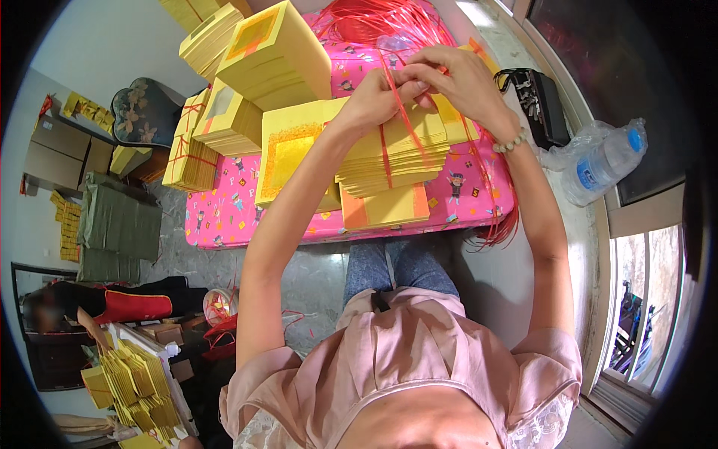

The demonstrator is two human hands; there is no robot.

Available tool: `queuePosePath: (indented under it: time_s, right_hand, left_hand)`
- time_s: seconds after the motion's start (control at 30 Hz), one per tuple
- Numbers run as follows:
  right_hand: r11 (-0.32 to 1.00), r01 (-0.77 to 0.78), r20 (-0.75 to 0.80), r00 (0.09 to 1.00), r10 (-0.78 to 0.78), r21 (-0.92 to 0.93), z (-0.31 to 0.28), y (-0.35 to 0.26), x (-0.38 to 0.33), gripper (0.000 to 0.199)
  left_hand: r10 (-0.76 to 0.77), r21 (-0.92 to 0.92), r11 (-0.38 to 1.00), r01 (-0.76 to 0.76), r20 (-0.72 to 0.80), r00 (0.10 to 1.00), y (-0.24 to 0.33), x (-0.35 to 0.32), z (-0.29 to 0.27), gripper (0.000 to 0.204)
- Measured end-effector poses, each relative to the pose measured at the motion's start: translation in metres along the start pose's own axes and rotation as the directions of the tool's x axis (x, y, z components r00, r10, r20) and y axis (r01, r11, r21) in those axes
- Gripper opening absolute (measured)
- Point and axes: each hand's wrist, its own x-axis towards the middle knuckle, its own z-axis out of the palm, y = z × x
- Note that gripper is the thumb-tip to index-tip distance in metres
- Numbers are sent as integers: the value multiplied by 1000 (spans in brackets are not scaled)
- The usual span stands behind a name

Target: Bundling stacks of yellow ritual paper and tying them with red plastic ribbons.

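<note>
Both my hands meet above a thick stack of yellow paper [359, 161] that has a red plastic string [386, 153] running down its front. My left hand [380, 96] is closed, pinching the string near the stack's top edge. Close against it, my right hand [465, 84] is closed too, its fingers on the same string; a bracelet of pale beads circles that wrist. Loose string ends trail down from the fingers. Below the stack lies another yellow block with an orange edge [419, 202]. A yellow stack with an orange-gold square [288, 161] stands beside my left forearm.
Taller yellow paper stacks [288, 56] crowd the pink patterned tabletop [224, 224] at left. A heap of red string [359, 21] lies at the back. Along the right ledge are a black case with keys [540, 105] and a plastic bottle [609, 165]. Another person [56, 307] handles yellow paper lower left.
</note>
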Motion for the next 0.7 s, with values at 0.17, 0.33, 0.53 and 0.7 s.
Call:
queuePosePath:
  time_s: [0.17,0.33,0.53,0.7]
  right_hand:
    - [930,-220,46,969,243,-293,-12,-12,-25,28]
    - [969,23,66,998,-7,-245,-9,-21,-42,30]
    - [910,-389,140,918,371,144,-15,16,-38,31]
    - [685,-494,401,863,308,535,1,27,-27,31]
  left_hand:
    - [-117,-222,966,131,76,990,-7,9,-14,28]
    - [18,-106,994,0,174,985,-7,16,-24,28]
    - [511,680,459,-572,325,796,13,11,-19,22]
    - [641,827,110,-552,366,675,-6,3,-15,32]
